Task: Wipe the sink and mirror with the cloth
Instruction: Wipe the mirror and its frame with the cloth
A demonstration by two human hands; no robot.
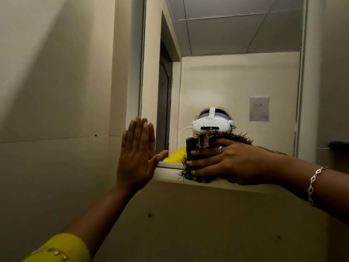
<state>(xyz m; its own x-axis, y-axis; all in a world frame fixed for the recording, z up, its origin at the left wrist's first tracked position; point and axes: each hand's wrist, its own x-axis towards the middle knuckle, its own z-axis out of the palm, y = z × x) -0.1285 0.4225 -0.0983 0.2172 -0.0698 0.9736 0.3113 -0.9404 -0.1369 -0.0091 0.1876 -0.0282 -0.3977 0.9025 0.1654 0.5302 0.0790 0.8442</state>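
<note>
head | right hand (226, 163) grip clamped on the dark frayed cloth (194, 146), fingers spread over it, pressing it at the lower edge of the mirror (236, 82) above the ledge (170, 173) | left hand (135, 154) flat, fingers together and extended, holding nothing, against the wall (56, 91) beside the mirror's left frame | sink not visible

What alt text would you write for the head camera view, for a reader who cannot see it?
A person's right hand presses a dark frayed cloth against the bottom edge of a wall mirror. The left hand rests flat and open on the mirror's left frame. The mirror reflects a white headset and a ceiling.
</note>
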